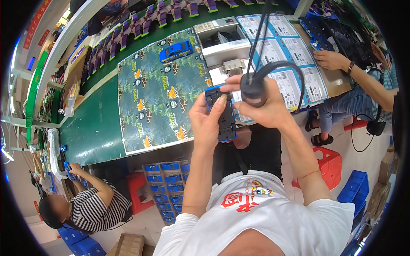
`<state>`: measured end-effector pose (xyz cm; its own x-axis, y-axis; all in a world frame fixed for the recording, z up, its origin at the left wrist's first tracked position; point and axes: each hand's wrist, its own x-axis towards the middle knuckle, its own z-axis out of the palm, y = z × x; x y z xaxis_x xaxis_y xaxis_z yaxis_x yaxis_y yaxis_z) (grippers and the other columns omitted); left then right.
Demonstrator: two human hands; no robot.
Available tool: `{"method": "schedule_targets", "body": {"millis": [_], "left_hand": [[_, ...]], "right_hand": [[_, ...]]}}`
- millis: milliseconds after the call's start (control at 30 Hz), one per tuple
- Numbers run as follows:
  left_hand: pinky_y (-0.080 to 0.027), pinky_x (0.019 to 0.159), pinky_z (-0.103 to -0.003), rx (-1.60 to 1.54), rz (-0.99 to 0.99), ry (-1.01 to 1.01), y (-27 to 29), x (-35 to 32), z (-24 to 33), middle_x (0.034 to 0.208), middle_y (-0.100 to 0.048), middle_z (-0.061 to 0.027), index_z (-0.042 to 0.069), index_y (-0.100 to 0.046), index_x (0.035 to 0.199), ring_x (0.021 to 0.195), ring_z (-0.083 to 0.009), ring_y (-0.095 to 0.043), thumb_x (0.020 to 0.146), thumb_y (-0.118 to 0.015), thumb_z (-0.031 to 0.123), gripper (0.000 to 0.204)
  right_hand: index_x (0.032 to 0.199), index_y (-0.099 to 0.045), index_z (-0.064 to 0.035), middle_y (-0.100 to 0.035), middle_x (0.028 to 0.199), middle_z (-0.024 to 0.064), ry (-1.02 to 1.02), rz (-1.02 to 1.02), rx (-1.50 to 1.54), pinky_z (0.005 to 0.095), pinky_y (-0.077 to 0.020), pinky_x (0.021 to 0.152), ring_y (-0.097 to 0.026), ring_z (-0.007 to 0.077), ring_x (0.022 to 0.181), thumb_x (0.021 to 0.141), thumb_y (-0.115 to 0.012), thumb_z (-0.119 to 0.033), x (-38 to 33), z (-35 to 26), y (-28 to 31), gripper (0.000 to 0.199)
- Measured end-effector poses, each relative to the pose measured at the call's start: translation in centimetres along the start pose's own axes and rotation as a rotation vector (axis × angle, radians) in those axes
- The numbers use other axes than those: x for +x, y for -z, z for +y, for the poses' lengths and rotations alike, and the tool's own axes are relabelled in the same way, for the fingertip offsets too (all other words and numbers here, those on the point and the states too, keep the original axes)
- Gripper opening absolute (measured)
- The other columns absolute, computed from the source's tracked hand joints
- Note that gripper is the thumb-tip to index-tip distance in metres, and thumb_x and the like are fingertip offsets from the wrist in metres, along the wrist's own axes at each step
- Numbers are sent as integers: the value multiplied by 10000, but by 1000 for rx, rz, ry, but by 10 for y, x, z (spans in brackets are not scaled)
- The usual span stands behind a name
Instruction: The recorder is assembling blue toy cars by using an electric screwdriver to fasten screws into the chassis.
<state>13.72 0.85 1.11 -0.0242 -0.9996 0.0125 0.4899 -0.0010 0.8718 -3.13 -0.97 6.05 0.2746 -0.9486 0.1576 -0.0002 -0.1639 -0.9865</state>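
Note:
My left hand (207,119) is closed on a blue toy car (226,123), held upside down so its black underside faces up; the thumb lies across the underside. My right hand (267,104) curls around a black, round-bodied electric screwdriver (253,91) with a thick cord at its top. Fingers of this hand reach the far end of the car. The screwdriver's tip is hidden. Beyond my hands, another blue toy car (176,51) stands on the jungle-patterned sheet (158,98).
A metal box (222,36) stands beyond my hands, beside printed label sheets (277,47). Purple-and-green parts (162,19) line the far side. Cords hang from above. A co-worker's hand (331,59) works at right; another person (92,200) sits at left. Stacked trays (166,187) hold blue cars.

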Motion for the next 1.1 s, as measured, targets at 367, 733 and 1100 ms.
{"method": "schedule_targets", "body": {"millis": [367,733,1100], "left_hand": [[-626,677,-364,-98,165,269,40,12,-39,973,-706,-145,23,-603,1104,763,-232,-724,990,-611,181,195],[-635,701,-371,-28,115,241,36,10,-37,1056,-706,-158,-30,-600,1165,849,-232,-725,962,-617,102,243],[-598,639,-299,-20,69,269,41,9,-41,1012,-720,-149,-26,-624,1126,813,-195,-727,932,-653,71,219]], "right_hand": [[904,-577,-2,-570,719,82,593,266,262,326,-504,592,-571,160,555,913,-626,-44,60,-25,29,64],[722,-653,-26,-602,591,-29,581,279,-118,248,-426,520,-546,33,566,801,-796,-166,93,-16,-15,215],[827,-596,-17,-574,585,49,436,150,469,250,-452,498,-543,113,466,862,-724,-95,47,-26,-20,154]]}}
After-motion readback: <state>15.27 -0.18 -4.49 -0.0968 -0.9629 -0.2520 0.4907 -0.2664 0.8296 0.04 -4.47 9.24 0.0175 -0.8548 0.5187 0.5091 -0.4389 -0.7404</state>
